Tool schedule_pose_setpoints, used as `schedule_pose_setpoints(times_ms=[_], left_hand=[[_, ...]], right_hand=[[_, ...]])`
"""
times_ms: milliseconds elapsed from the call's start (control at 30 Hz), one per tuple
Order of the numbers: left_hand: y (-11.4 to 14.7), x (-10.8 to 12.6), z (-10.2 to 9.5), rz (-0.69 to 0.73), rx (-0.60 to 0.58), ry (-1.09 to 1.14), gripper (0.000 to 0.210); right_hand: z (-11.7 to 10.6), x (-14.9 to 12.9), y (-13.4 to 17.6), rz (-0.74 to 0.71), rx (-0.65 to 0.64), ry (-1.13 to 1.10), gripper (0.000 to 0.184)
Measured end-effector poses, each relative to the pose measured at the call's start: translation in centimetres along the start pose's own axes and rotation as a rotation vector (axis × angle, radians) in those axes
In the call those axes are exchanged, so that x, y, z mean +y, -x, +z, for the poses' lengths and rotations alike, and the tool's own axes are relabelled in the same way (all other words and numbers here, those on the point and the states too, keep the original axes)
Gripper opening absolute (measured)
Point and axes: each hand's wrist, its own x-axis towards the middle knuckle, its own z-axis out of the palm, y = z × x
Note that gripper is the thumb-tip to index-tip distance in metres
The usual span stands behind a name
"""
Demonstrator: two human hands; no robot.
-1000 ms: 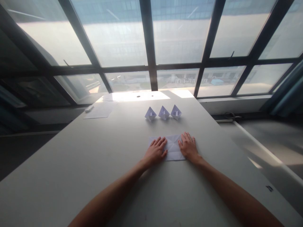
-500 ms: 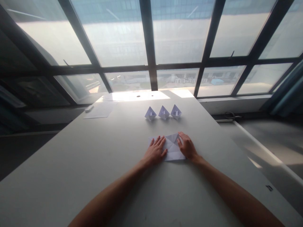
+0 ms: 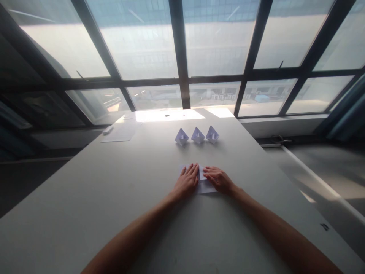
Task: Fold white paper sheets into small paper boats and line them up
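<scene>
A creased white sheet of paper (image 3: 206, 187) lies on the table in front of me, partly hidden under both hands. My left hand (image 3: 186, 182) rests flat on its left part, fingers stretched out and spread a little. On the right part, my right hand (image 3: 221, 180) lies over a folded flap, its fingers extended to the left and pressing down. The fingertips of the two hands are close together but apart. Beyond them stand three folded paper boats (image 3: 181, 137), (image 3: 197, 135), (image 3: 212, 135) in a row, each with a pointed peak.
The white table (image 3: 114, 198) runs to the windows. At its far left lie flat paper sheets (image 3: 119, 134) with a small white object (image 3: 107, 130) at their edge. A small dark mark (image 3: 324, 227) is near the right edge. A cable (image 3: 281, 139) lies on the floor at right.
My right hand has moved left, and the right side of the sheet is now folded over towards the middle. The left hand stays in place on the paper.
</scene>
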Motion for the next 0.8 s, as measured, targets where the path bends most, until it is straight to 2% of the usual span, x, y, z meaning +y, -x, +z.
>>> schedule_pose_setpoints(times_ms=[167, 367, 567, 667, 733, 800], left_hand=[[-0.03, 0.23, -0.18, -0.022, 0.009, -0.009, 0.053], [0.17, 0.93, -0.94, -0.073, 0.114, 0.008, 0.046], [0.04, 0.51, -0.57, -0.069, 0.026, 0.013, 0.053], [-0.07, 0.23, -0.28, -0.052, 0.000, 0.013, 0.061], [-0.11, 0.18, -0.24, -0.051, -0.004, 0.014, 0.064], [-0.13, 0.21, -0.30, -0.054, -0.011, 0.015, 0.066]], right_hand=[[0.31, 0.06, 0.01, 0.019, -0.049, 0.057, 0.034], [0.34, 0.11, 0.03, 0.006, -0.093, 0.122, 0.025], [0.40, 0.13, 0.05, 0.002, -0.112, 0.118, 0.026], [0.51, 0.12, 0.08, 0.038, -0.103, 0.100, 0.036], [0.57, 0.25, 0.06, 0.077, -0.072, 0.089, 0.044], [0.59, 0.57, 0.01, 0.158, 0.020, 0.093, 0.042]])
